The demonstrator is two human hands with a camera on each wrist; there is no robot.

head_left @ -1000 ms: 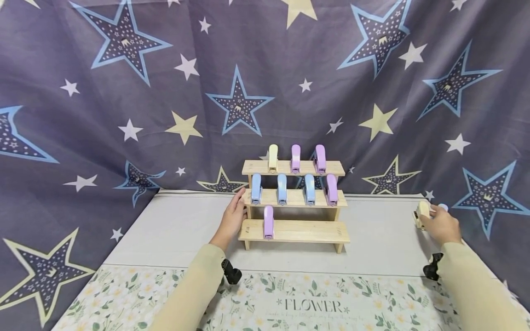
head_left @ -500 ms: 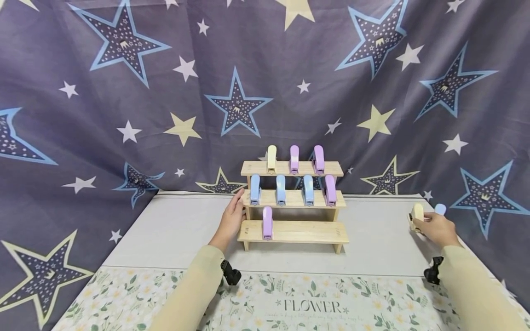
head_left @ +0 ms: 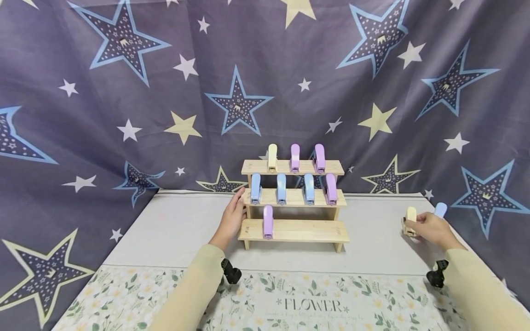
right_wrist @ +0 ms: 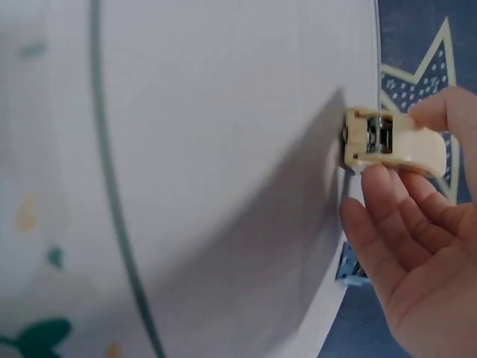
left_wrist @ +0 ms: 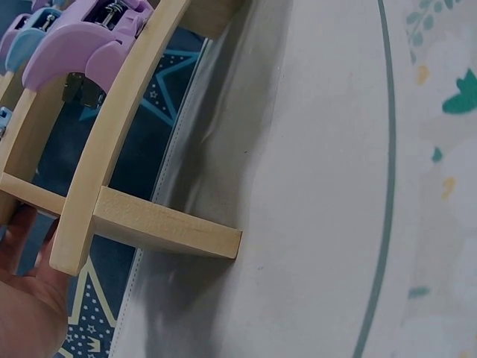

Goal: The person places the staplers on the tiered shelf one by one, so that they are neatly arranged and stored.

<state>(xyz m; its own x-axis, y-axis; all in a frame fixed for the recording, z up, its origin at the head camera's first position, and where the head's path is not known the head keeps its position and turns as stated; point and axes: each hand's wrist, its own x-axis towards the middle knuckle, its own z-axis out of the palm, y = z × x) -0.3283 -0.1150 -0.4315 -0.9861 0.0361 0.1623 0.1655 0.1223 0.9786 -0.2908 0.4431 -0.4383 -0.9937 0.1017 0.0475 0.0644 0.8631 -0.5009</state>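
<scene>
My right hand (head_left: 432, 228) pinches a small cream stapler (head_left: 410, 220) between thumb and fingers, off to the right of a three-step wooden display stand (head_left: 306, 231). Seen in the right wrist view, this stapler (right_wrist: 399, 143) has its metal spring showing, and the fingers (right_wrist: 387, 198) lie along its lower side. A blue stapler (head_left: 440, 210) stands behind the right hand, partly hidden. At the stand's left end, my left hand (head_left: 233, 218) holds the edge of the middle step. In the left wrist view its fingers (left_wrist: 48, 257) are partly hidden behind the wood.
On the top step stand a pale yellow stapler (head_left: 272, 157) and two purple ones. The middle step bears three blue staplers and a purple stapler (head_left: 331, 189). One purple stapler (head_left: 268, 221) stands left on the bottom step. A starry cloth (head_left: 165, 92) hangs behind the table.
My right hand has moved left and slightly down with the cream stapler, away from the blue stapler, which now shows more. My left hand keeps its place on the stand.
</scene>
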